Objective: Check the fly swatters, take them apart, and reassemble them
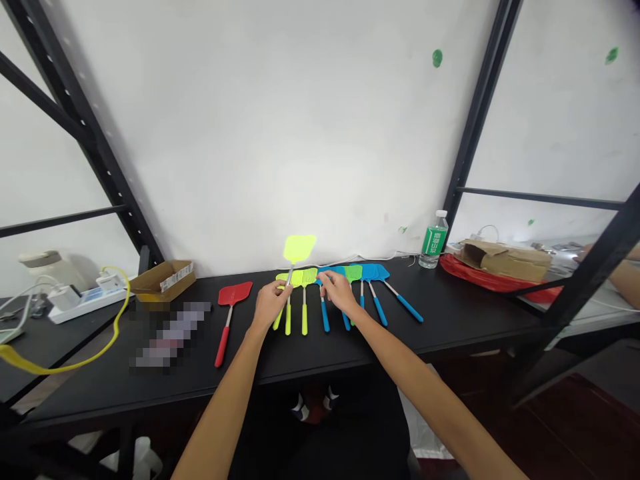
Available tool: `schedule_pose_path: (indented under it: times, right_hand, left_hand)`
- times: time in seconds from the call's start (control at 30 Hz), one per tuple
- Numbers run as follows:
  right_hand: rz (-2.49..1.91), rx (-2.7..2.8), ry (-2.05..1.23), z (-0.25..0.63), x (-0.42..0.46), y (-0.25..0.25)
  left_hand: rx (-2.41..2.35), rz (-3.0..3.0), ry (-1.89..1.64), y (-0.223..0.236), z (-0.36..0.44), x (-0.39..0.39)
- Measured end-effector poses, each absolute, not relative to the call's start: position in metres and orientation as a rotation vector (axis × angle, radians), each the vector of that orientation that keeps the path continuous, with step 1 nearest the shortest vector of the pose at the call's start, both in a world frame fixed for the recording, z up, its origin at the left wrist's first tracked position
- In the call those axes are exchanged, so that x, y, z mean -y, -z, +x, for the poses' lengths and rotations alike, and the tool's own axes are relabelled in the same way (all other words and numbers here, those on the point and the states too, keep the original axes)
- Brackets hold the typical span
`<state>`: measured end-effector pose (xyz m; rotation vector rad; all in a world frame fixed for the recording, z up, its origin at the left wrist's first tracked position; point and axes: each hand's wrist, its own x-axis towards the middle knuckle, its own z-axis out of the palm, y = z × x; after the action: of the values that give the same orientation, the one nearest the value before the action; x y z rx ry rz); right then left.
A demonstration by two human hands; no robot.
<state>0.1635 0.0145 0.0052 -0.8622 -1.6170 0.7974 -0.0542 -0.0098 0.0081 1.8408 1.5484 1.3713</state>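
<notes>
My left hand (271, 305) is closed around the metal shaft of a yellow fly swatter (299, 248), whose head points up above the table. Below it lie several more yellow fly swatters (305, 319), handles toward me. My right hand (337, 291) has its fingers curled together over the row, at the shaft of a blue fly swatter (325, 316); whether it grips that one is hidden. Past it, several blue fly swatters (378, 272) overlap, with a green fly swatter (354, 272) among them. A red fly swatter (235, 293) lies apart, left of my left hand.
The black table (280, 363) meets a white wall. An open cardboard box (173, 283), a white power strip (90, 303) and a yellow cable (116, 327) are at the left. A water bottle (434, 241) and a red bag (475, 277) stand right. Another person's arm (625, 277) shows far right.
</notes>
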Motion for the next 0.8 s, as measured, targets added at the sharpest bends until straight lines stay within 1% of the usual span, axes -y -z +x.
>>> schedule_pose_path:
  times: [0.07,0.13,0.23,0.37,0.63,0.8]
  right_hand:
    - [-0.887,1.709,-0.636,0.1665,-0.0132,-0.0039]
    - [-0.909,1.795,-0.534,0.1681,-0.013,-0.0022]
    - [-0.903,1.833,-0.504,0.1686,-0.0142,0.0002]
    - [-0.875,1.798,-0.544,0.1677,-0.0151,0.0021]
    - [-0.839,1.955,-0.351,0.1657,-0.0135,0.0024]
    - [-0.837,1.938,-0.412,0.1651,-0.0133,0.0026]
  left_hand:
    - [-1.851,1.86,-1.326,-0.0076,-0.0614,0.0085]
    - [-2.093,1.872,-1.162,-0.0071,-0.0655,0.0088]
    - [-2.284,1.866,-0.908,-0.0071,-0.0662,0.0108]
    - [-2.376,1.876,-0.761,-0.0074,-0.0625,0.0132]
    - [-2.394,1.903,-0.666,-0.0093,-0.0576,0.0154]
    - [-2.398,1.898,-0.633,-0.0086,-0.0572,0.0151]
